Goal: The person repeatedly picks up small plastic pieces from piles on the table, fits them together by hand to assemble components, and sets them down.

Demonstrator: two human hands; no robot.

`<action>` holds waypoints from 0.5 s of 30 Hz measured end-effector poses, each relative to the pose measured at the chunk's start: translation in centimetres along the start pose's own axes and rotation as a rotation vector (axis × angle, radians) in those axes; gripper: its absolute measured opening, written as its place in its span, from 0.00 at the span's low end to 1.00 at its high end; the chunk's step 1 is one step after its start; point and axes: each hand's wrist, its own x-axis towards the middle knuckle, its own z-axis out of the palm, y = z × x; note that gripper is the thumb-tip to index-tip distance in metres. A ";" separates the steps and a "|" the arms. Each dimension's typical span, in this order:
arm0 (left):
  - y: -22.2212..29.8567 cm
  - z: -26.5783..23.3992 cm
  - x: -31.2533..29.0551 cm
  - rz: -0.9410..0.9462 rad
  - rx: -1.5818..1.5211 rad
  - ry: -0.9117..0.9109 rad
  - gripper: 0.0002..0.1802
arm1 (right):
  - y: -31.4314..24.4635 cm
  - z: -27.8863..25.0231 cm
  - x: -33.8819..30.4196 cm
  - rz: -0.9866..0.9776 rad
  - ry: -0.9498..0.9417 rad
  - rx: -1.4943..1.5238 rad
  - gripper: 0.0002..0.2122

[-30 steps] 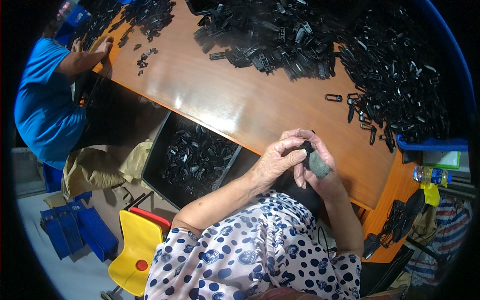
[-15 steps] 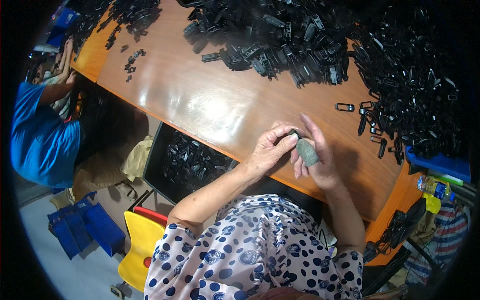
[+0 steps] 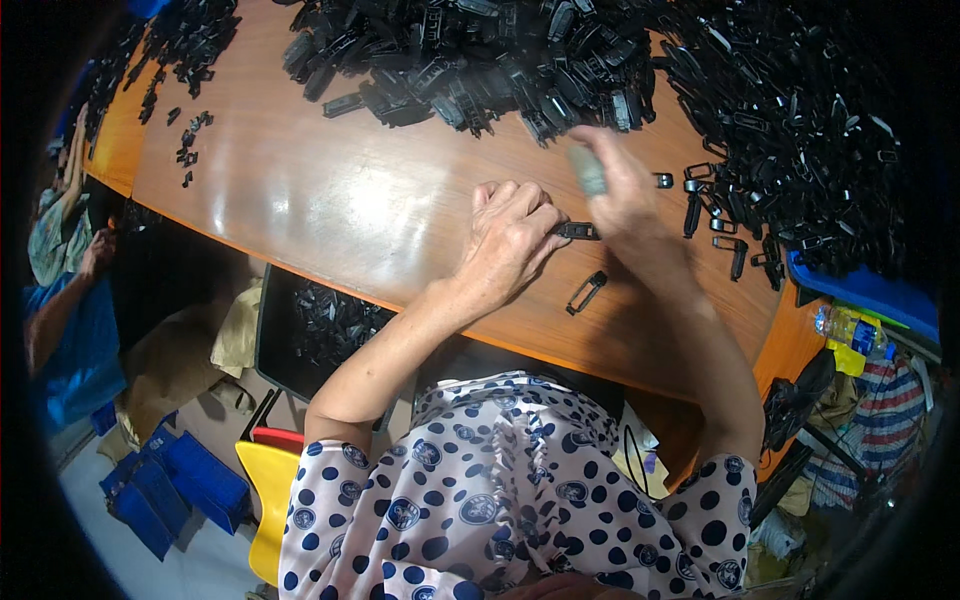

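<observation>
My left hand [image 3: 512,238] is bent over the brown tabletop, its fingers closed on a small black plastic piece [image 3: 577,230] with an open slot. Just beyond that piece, my right hand [image 3: 625,195] is raised and smeared by motion; what its fingers hold, if anything, does not show. A grey-green cloth finger cover [image 3: 587,171] sits on one of its digits. Nearer to me, a black rectangular plastic frame [image 3: 586,292] lies loose on the table.
A big heap of black plastic pieces [image 3: 480,70] covers the far table, with another heap [image 3: 790,150] at the right. A dark bin [image 3: 268,335] of similar parts stands below the left edge. Blue trays [image 3: 205,478] lie on the floor. Another person's arm [image 3: 65,300] shows at far left.
My left hand has gone down to the table with a black piece. The right hand has moved up and away from it. A black frame now lies on the table near me. The view has shifted.
</observation>
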 end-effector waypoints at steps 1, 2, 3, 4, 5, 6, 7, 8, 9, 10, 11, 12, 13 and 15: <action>0.2 0.0 0.0 0.000 -0.006 0.000 0.13 | 0.5 1.1 0.2 -0.069 0.017 -0.013 0.17; 0.3 -0.3 0.0 -0.028 0.019 0.011 0.13 | 0.3 1.6 0.3 -0.072 0.008 -0.007 0.17; 0.3 -0.6 -0.1 -0.056 0.045 0.022 0.13 | 0.0 2.0 0.4 -0.062 -0.009 -0.101 0.18; 0.4 -0.6 -0.1 -0.065 0.048 0.022 0.13 | -0.2 2.4 0.4 -0.051 -0.025 -0.195 0.20; 0.3 -0.6 -0.2 -0.057 0.048 0.033 0.13 | 0.2 3.0 0.3 -0.044 -0.026 -0.212 0.19; 0.2 -0.5 -0.3 -0.048 0.049 0.042 0.14 | 0.5 3.4 0.2 -0.051 -0.032 -0.195 0.19; 0.1 -0.3 -0.3 -0.053 0.041 0.040 0.13 | 0.7 3.9 0.2 -0.041 0.009 -0.232 0.19; 0.0 0.0 -0.4 -0.059 0.049 0.033 0.13 | 0.7 4.2 0.2 -0.025 0.053 -0.272 0.20; -0.1 0.2 -0.4 -0.062 0.022 0.063 0.13 | 0.7 4.4 0.2 -0.019 0.056 -0.318 0.20; -0.3 0.4 -0.4 -0.063 -0.005 0.092 0.13 | 0.6 4.5 0.5 -0.016 0.058 -0.307 0.20; -0.2 0.5 -0.4 -0.048 -0.005 0.115 0.12 | 0.5 4.1 0.4 -0.004 0.033 -0.348 0.20; -0.2 0.5 -0.4 -0.050 -0.003 0.107 0.12 | 0.2 3.9 0.3 0.006 0.010 -0.391 0.20; -0.3 0.5 -0.4 -0.058 -0.021 0.115 0.12 | 0.1 3.9 0.4 -0.012 0.020 -0.397 0.21; 0.1 0.2 0.0 -0.037 -0.036 0.129 0.13 | 0.5 3.6 0.4 -0.035 0.057 -0.398 0.22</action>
